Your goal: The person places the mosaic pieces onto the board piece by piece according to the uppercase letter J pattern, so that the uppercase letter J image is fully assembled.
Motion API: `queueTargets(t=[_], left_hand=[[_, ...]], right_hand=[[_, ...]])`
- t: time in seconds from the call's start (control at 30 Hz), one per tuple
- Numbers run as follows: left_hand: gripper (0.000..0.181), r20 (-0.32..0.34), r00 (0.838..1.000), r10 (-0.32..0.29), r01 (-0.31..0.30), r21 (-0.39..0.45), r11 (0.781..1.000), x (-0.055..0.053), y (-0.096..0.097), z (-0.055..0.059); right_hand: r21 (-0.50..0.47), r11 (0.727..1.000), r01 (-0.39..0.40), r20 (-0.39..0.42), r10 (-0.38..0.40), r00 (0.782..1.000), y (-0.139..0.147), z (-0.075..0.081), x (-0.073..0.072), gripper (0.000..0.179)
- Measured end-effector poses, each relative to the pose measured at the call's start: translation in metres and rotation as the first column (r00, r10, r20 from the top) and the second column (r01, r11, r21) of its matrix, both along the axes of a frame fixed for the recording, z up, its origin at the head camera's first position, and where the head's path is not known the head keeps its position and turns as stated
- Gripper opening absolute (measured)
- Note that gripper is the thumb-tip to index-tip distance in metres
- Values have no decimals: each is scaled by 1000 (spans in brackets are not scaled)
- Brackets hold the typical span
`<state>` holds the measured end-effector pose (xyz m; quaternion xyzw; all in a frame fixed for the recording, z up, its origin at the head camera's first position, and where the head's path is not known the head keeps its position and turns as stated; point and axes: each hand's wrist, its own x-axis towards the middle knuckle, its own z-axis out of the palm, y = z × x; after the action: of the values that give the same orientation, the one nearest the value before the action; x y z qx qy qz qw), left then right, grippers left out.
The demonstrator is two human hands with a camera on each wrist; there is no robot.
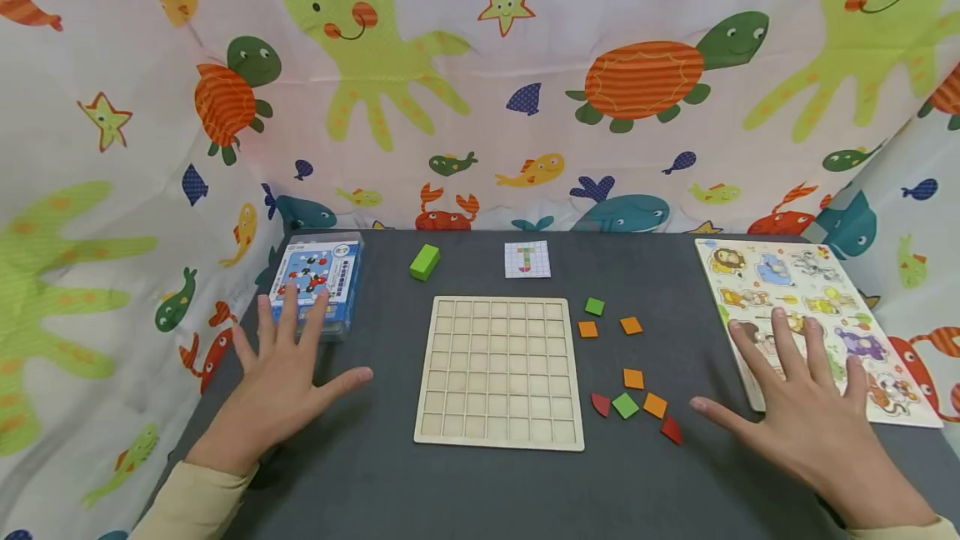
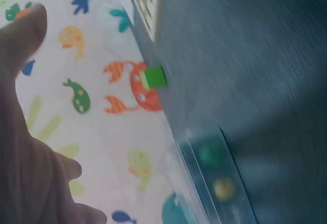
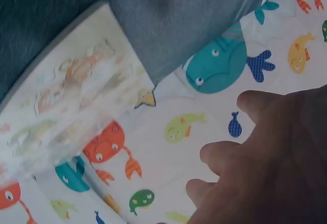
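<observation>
My left hand [image 1: 281, 386] is held with fingers spread and holds nothing; in the head view its fingertips overlap a clear plastic box [image 1: 347, 307] with a blue and white printed cover. My right hand [image 1: 817, 423], also spread and holding nothing, overlaps an animal picture puzzle board [image 1: 813, 261] at the right. Between the hands lies a pale wooden grid board [image 1: 498, 373] with square cells. To its right are scattered several orange squares [image 1: 633, 378], green squares [image 1: 626, 406] and two red quarter-round pieces [image 1: 671, 430].
Behind the grid board stand a green block [image 1: 425, 262] and a small card [image 1: 527, 260] with a coloured J-shaped pattern on a grid. The dark grey table [image 1: 390, 482] is bordered at the back and sides by a curtain [image 1: 480, 132] printed with sea animals.
</observation>
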<state>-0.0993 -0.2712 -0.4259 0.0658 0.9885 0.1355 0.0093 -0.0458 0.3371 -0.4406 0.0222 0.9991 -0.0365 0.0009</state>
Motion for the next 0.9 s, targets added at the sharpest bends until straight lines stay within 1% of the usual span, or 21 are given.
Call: queueTargets(t=[0.07, 0.17, 0.2, 0.27, 0.33, 0.43, 0.53, 0.6, 0.67, 0.77, 0.9], left_hand=[[124, -3, 999, -33, 33, 29, 999, -4, 10, -2], [117, -18, 996, -86, 87, 41, 995, -9, 32, -5], [114, -22, 995, -99, 100, 50, 994, -10, 40, -6], [104, -19, 994, -107, 108, 83, 991, -13, 57, -9], [94, -2, 996, -86, 86, 120, 989, -16, 75, -12], [86, 57, 998, -22, 11, 179, 984, -22, 96, -18], [81, 102, 994, 35, -55, 196, 979, -29, 109, -22], [75, 117, 992, 56, -79, 204, 976, -32, 113, -23], [67, 124, 990, 66, -90, 201, 975, -36, 116, -24], [58, 156, 986, 66, -99, 213, 972, -41, 120, -26], [57, 225, 973, 44, -99, 239, 966, -46, 123, -27]], right_hand=[[-21, 999, -36, -7, 35, 999, -3, -1, 0, 125], [-61, 992, -108, -21, 107, 994, -10, -3, -1, 119], [-75, 988, -133, -21, 132, 991, -13, -3, -1, 118], [-101, 980, -172, -12, 171, 985, -20, -4, -2, 115], [-114, 974, -196, -8, 196, 980, -27, -5, -3, 114], [-131, 965, -227, -26, 225, 974, -38, -7, -5, 109], [-151, 957, -246, -61, 240, 969, -47, -11, -6, 96], [-170, 952, -256, -74, 247, 966, -51, -14, -7, 85], [-175, 950, -259, -55, 253, 966, -54, -16, -8, 75], [-175, 947, -271, -27, 270, 962, -55, -19, -9, 64], [-168, 942, -290, -2, 294, 956, -54, -22, -10, 53]])
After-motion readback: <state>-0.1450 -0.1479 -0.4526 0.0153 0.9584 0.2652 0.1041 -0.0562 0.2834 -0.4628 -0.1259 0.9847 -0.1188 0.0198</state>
